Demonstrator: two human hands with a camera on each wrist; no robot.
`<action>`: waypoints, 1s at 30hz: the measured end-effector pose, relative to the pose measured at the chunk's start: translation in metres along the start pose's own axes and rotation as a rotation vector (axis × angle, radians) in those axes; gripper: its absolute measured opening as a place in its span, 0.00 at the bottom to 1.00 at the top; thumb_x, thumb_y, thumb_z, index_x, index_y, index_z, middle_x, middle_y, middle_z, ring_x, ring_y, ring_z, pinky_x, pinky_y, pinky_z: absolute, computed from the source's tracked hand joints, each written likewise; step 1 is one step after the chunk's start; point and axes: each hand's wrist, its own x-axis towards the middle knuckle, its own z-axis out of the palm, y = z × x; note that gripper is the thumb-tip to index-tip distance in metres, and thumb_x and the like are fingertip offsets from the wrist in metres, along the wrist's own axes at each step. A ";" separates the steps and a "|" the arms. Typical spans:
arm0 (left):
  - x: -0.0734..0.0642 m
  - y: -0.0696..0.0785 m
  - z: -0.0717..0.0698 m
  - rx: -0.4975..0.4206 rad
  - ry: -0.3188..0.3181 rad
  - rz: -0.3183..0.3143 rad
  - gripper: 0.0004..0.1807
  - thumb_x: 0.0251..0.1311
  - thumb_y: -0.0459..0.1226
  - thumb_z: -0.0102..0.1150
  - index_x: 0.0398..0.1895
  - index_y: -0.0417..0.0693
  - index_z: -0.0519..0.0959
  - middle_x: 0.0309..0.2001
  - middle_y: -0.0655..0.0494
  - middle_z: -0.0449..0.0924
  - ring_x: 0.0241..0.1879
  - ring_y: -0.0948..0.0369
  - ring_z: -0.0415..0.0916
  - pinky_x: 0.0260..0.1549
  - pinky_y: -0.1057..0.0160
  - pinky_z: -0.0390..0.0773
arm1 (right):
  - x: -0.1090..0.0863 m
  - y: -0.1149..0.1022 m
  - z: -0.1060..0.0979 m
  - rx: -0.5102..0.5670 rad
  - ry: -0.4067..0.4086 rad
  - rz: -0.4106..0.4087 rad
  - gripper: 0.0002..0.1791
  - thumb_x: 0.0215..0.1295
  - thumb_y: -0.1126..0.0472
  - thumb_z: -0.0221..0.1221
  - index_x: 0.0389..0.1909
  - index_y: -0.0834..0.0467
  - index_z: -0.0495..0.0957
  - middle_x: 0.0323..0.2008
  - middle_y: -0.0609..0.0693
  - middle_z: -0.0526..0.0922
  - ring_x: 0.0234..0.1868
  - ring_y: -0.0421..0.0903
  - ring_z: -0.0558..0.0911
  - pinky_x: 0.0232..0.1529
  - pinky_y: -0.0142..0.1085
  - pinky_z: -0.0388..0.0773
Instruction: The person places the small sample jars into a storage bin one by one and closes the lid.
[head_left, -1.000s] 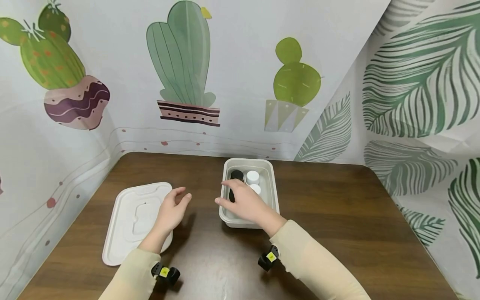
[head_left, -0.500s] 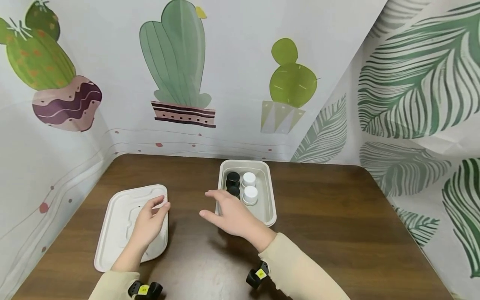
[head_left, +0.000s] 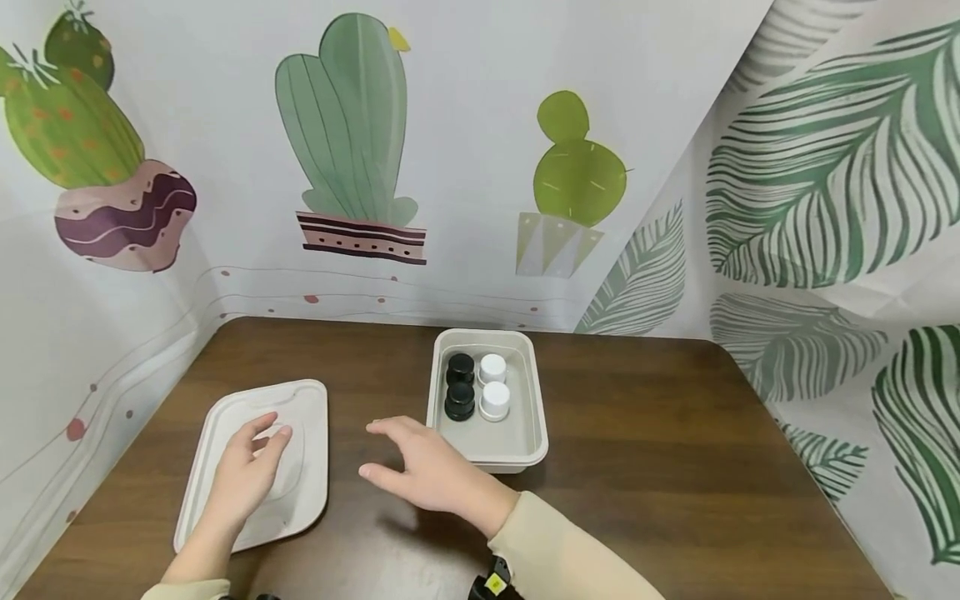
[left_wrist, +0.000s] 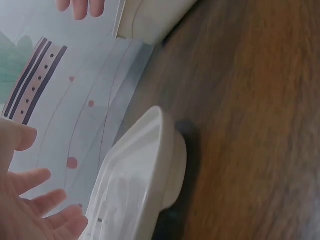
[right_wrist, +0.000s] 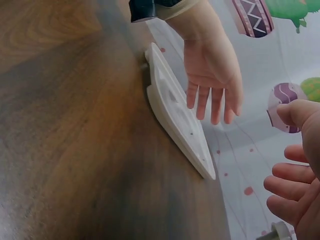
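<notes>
A white plastic lid (head_left: 309,500) lies on the left of the table. My left hand (head_left: 243,475) hovers over it, fingers loosely bent and holding nothing; the right wrist view shows that hand (right_wrist: 212,70) above the lid (right_wrist: 170,120). Further right stands a pale rectangular box (head_left: 506,446) without a cover. Inside, two black-capped containers (head_left: 460,400) sit beside two white-capped ones (head_left: 495,400), on the box's left side. My right hand (head_left: 431,471), thumb and fingers spread, is in the air by the box's near left corner with nothing in it.
The brown wooden table (head_left: 660,467) ends at the back against a wall cover (head_left: 465,167) printed with cacti and leaves. A wrist camera (head_left: 495,583) sits on my right sleeve.
Both hands have moved left, the left one from the lid's right edge to over its middle, the right one away from above the box. The lid, box and containers stay put.
</notes>
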 end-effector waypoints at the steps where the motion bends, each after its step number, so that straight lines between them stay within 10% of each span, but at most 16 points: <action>1: 0.000 -0.001 -0.001 0.003 -0.004 -0.003 0.33 0.64 0.52 0.38 0.63 0.37 0.57 0.61 0.32 0.56 0.57 0.38 0.58 0.46 0.41 0.66 | 0.000 0.000 0.001 0.002 -0.002 0.000 0.29 0.61 0.37 0.44 0.59 0.48 0.63 0.57 0.41 0.69 0.58 0.35 0.67 0.56 0.30 0.66; 30: -0.002 -0.027 -0.030 0.171 0.017 -0.087 0.36 0.64 0.52 0.38 0.64 0.34 0.53 0.62 0.22 0.44 0.56 0.27 0.47 0.48 0.32 0.54 | 0.024 -0.009 0.062 -0.034 -0.121 0.011 0.31 0.60 0.39 0.48 0.61 0.50 0.62 0.58 0.42 0.68 0.59 0.35 0.66 0.57 0.25 0.62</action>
